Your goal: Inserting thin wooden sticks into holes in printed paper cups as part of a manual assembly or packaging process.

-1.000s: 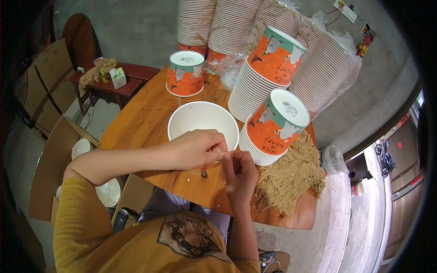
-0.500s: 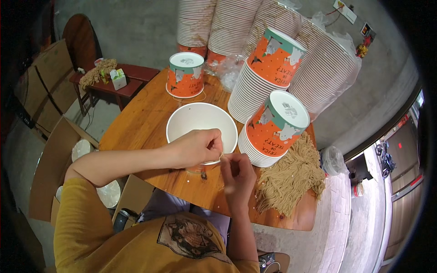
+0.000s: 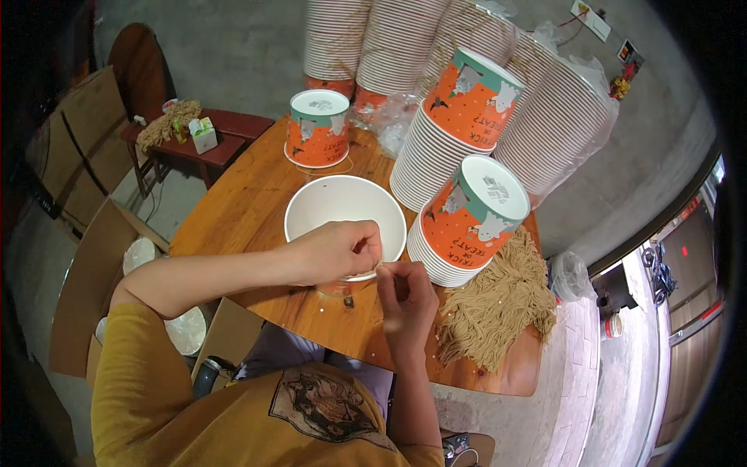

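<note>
Left grip (image 3: 338, 251) and right grip (image 3: 408, 296) pinch twine (image 3: 378, 268).

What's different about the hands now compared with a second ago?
The left hand has shifted slightly away from the body, so more of the near rim of the white tub shows below it. No grip visibly changed: the left hand and right hand stay fingertips together. The stacked tubs and tan cord bundle stayed put.
</note>
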`<state>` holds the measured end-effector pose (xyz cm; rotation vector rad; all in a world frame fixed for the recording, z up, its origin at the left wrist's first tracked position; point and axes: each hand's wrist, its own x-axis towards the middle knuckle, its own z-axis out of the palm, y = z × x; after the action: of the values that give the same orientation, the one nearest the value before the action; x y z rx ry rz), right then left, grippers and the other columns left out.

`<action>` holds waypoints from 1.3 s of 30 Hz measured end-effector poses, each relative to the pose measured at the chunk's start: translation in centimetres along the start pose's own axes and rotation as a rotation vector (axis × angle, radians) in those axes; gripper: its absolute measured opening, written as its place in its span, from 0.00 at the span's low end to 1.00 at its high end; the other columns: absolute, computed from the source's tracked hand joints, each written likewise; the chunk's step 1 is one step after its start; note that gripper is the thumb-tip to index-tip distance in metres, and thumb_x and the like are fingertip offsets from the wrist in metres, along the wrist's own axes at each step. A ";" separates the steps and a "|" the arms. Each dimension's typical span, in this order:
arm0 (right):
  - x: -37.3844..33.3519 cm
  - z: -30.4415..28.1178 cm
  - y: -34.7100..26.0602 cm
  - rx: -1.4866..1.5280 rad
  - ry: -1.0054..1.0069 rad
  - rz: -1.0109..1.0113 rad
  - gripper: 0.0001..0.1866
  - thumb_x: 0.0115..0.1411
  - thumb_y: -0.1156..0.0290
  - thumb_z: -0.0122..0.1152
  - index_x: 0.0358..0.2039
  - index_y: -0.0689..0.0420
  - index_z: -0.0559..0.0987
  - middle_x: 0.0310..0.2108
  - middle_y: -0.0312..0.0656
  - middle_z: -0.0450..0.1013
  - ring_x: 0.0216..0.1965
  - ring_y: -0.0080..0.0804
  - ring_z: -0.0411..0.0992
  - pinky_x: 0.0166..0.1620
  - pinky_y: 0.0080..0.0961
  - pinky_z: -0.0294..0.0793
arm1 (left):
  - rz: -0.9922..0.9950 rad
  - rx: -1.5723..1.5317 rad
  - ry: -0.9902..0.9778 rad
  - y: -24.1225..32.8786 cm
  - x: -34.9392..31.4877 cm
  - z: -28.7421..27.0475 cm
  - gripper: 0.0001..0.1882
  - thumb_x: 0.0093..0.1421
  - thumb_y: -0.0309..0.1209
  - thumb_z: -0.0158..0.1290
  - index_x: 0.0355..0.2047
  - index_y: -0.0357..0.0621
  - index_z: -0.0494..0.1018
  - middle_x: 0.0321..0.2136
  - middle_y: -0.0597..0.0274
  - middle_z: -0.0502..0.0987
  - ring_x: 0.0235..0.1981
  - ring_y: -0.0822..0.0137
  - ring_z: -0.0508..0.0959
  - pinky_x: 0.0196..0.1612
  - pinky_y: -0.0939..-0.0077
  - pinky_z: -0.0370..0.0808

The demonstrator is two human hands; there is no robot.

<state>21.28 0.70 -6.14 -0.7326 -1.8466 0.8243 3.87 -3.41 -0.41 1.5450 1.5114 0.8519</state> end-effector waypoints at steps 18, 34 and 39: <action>0.2 0.0 0.2 0.032 0.053 -0.031 0.04 0.61 0.76 0.59 0.34 0.60 0.72 0.30 0.42 0.71 0.25 0.29 0.70 0.29 0.23 0.70 | 0.176 -0.119 0.002 0.2 0.0 0.5 0.19 0.62 0.26 0.52 0.52 0.42 0.61 0.28 0.68 0.72 0.29 0.75 0.71 0.37 0.78 0.71; -0.1 -0.5 0.1 0.036 0.040 0.030 0.07 0.60 0.76 0.61 0.40 0.58 0.77 0.31 0.41 0.72 0.29 0.29 0.73 0.33 0.24 0.73 | 0.160 -0.224 -0.016 -0.8 0.4 0.3 0.20 0.64 0.27 0.52 0.54 0.38 0.61 0.29 0.68 0.73 0.33 0.78 0.72 0.39 0.81 0.70; -0.4 -0.9 -0.3 -0.132 0.046 -0.121 0.14 0.54 0.79 0.65 0.41 0.52 0.77 0.32 0.39 0.71 0.29 0.29 0.73 0.29 0.26 0.74 | 0.104 -0.251 -0.030 0.0 0.2 0.3 0.19 0.64 0.26 0.51 0.53 0.39 0.61 0.28 0.68 0.72 0.32 0.79 0.70 0.38 0.82 0.69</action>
<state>22.24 0.48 -5.81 -0.7082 -1.8977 0.6075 4.10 -3.24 -0.59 1.4522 1.2589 1.0317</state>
